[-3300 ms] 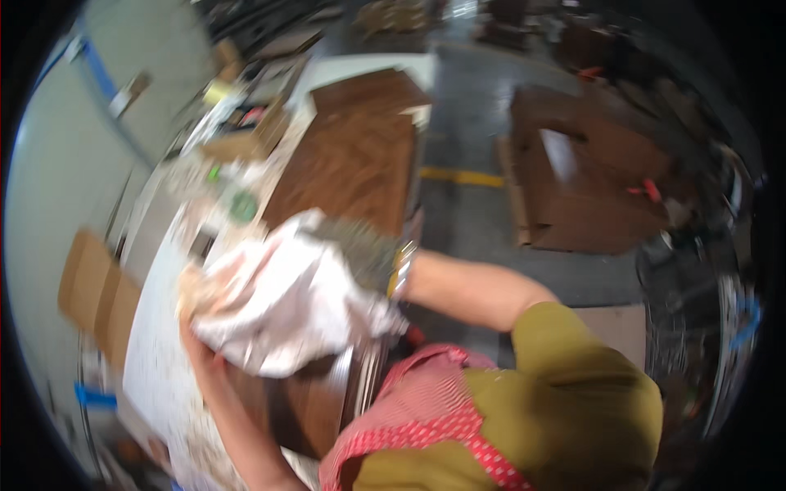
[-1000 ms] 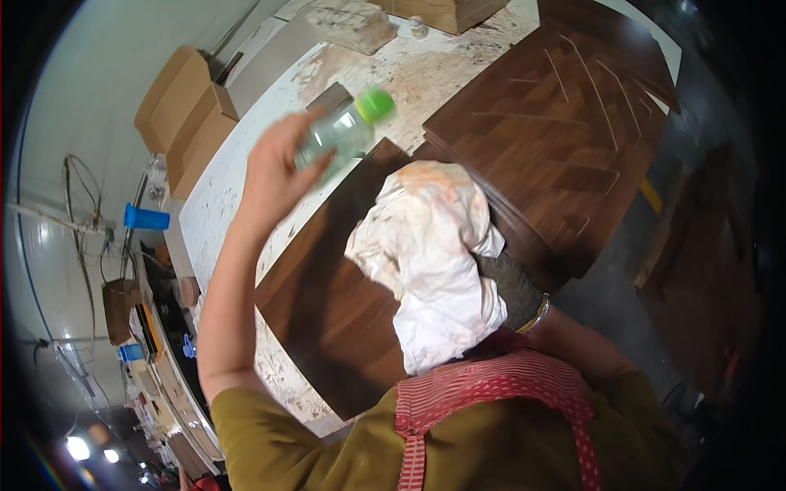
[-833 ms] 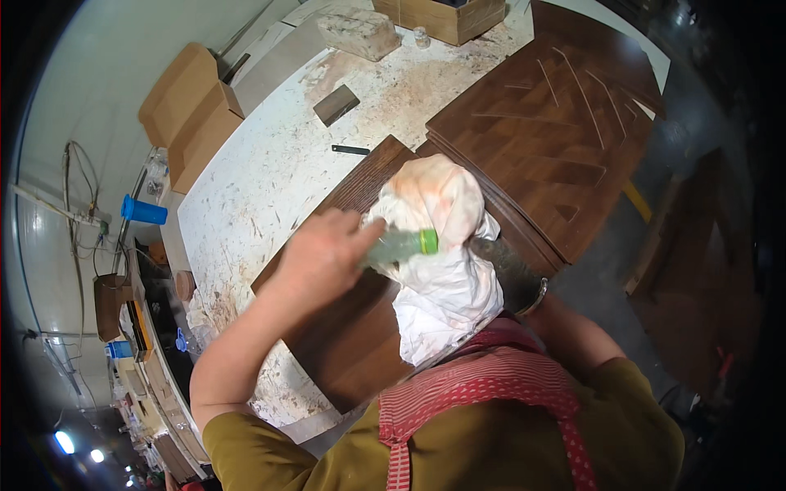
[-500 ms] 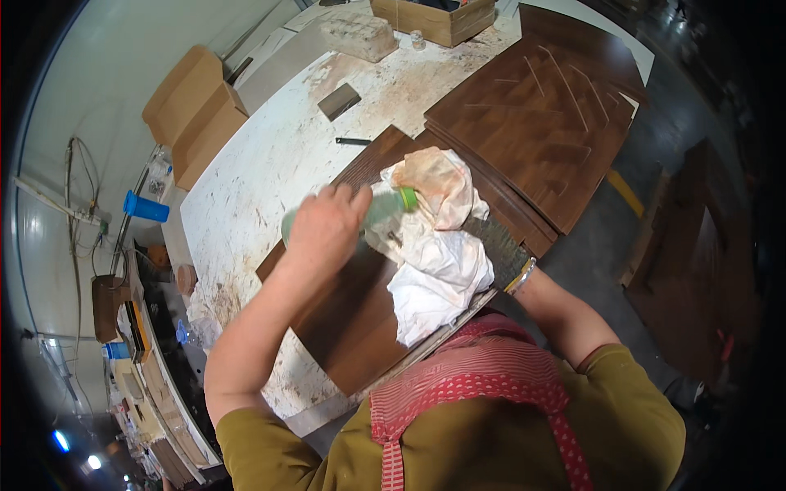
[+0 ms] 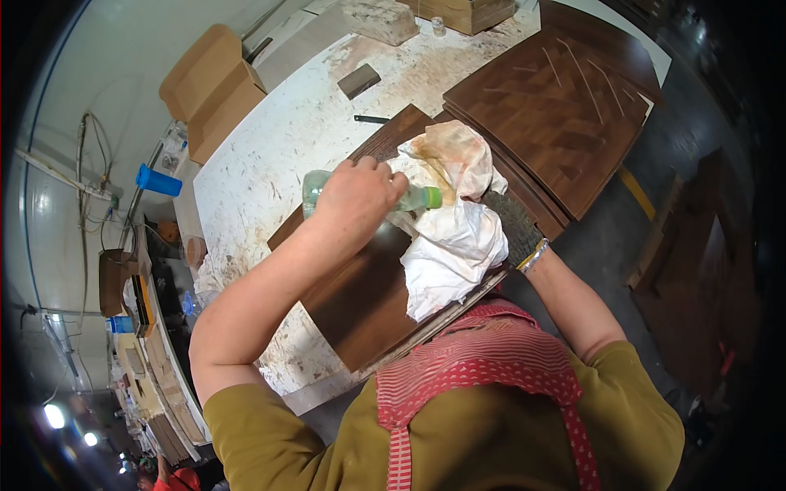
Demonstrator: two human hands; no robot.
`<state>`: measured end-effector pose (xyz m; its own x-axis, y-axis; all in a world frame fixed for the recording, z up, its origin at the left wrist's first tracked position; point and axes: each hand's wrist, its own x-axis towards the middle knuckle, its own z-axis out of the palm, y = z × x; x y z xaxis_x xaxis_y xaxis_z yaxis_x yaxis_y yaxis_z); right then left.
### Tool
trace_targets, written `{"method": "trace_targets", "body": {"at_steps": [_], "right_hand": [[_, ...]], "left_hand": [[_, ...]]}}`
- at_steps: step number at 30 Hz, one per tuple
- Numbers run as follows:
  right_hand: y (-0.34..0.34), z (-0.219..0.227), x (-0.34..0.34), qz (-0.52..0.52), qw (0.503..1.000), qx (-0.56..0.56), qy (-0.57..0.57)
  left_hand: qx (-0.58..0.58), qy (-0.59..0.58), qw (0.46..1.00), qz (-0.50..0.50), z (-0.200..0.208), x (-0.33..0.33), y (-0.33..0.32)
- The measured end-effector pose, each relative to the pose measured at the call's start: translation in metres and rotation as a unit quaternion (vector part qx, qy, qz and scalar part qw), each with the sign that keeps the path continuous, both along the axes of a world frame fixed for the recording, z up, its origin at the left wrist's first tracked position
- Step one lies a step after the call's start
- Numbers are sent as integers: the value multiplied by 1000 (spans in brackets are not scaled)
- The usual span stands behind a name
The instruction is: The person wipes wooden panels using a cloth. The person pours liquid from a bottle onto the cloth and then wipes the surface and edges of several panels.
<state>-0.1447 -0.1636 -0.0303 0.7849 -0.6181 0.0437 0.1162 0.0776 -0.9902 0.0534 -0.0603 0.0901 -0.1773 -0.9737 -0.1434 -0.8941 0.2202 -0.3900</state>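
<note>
My left hand (image 5: 357,195) is wrapped round a clear greenish plastic bottle (image 5: 313,191) with a bright green cap (image 5: 432,197). The bottle lies roughly level, its cap end over a crumpled white cloth (image 5: 455,260) with orange-brown stains on its far part. From the right, my right hand (image 5: 514,222), apparently in a dark grey textured glove with a pale yellow cuff, reaches against the cloth; the cloth hides its fingers. Beneath both hands is a dark brown wood-grain board (image 5: 360,299).
A stack of dark brown boards (image 5: 540,106) stands at the far right. On the stained white table (image 5: 278,139) lie a small dark block (image 5: 359,82) and a black strip (image 5: 371,119). An open cardboard box (image 5: 214,94) and a blue cup (image 5: 158,181) are at the left.
My left hand has raised the base of the bottle, bringing it from a slant to nearly level over the cloth. The whole view has shifted slightly.
</note>
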Motion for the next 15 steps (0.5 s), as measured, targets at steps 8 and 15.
{"method": "trace_targets", "body": {"at_steps": [8,15], "right_hand": [[0,-11,3,6,997,-54,-51],[-10,-42,12,38,968,216,-119]], "left_hand": [[-2,-11,1000,23,13,3,4],[32,3,999,7,13,-5,7]]}}
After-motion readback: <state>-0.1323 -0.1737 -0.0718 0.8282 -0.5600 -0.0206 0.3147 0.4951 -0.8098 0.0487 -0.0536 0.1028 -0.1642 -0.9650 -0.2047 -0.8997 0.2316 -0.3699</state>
